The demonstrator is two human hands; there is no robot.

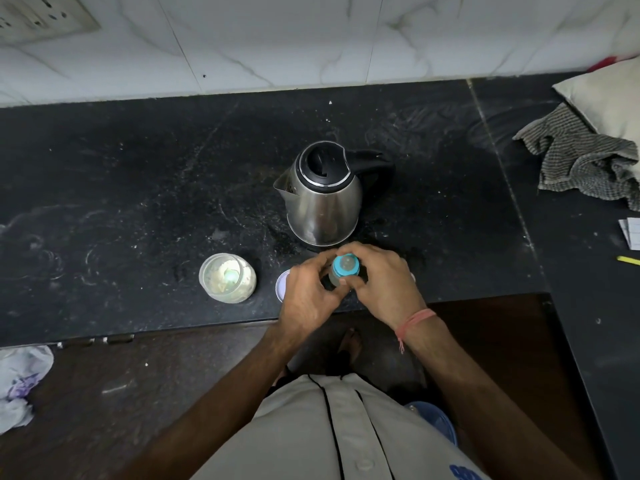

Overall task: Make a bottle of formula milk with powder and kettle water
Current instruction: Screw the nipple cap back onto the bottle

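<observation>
A baby bottle [335,279] with a blue collar and clear teat [345,265] stands near the front edge of the black counter [138,188]. My left hand [308,292] grips the bottle's body from the left. My right hand [379,282] curls its fingers round the blue collar from the right. Just behind them stands a steel kettle [323,195] with a black lid, spout to the left. An open clear jar of powder [227,278] with a scoop inside sits to the left.
A pale round lid [282,285] lies on the counter, partly under my left hand. A striped cloth [585,161] and a cushion [609,95] lie at the right. A yellow pencil [627,260] and paper [630,233] sit at the right edge. A wall socket [41,19] is upper left.
</observation>
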